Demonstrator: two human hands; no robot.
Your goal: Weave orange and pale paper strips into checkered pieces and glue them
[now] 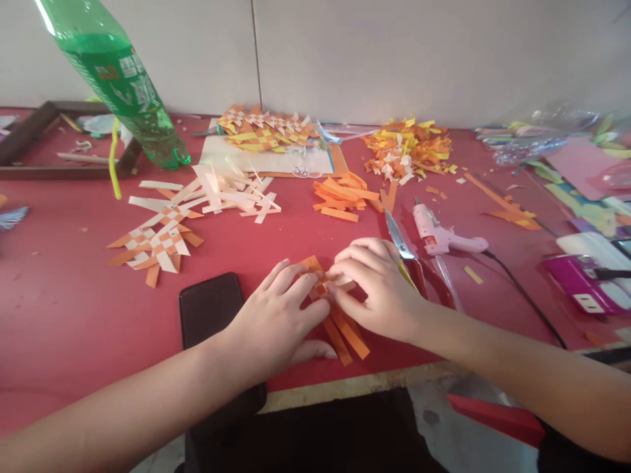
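Near the table's front edge, my left hand (283, 312) presses its bent fingertips on a small weave of orange paper strips (348, 332), its thumb resting lower down beside them. My right hand (377, 286) curls over the same piece from the other side, finger and thumb pinched together at its upper part. A pale paper strip (348, 285) shows under the right fingers. Two orange ends point toward me; the crossing itself is mostly hidden by the fingers. Scissors (399, 240) lie just beyond my right hand, and a black phone (210, 309) is by my left wrist.
Woven fish-like pieces (165, 236), white strips (236, 194) and orange strips (342, 194) lie ahead. A green bottle (123, 85) stands back left. To the right are a pink glue gun (436, 233), its cord and a purple box (584, 282). Paper scraps (411, 148) are heaped behind.
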